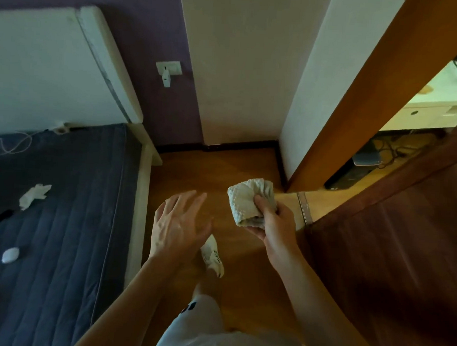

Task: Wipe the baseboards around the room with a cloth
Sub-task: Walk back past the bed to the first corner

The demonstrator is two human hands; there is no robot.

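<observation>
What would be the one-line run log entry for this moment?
right hand: grips folded cloth | left hand: open, empty | baseboard: dark, not yet touched

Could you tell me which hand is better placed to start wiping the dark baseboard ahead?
Probably the right hand: it grips the cloth, held toward the baseboard. The left hand is open and holds nothing.
</observation>
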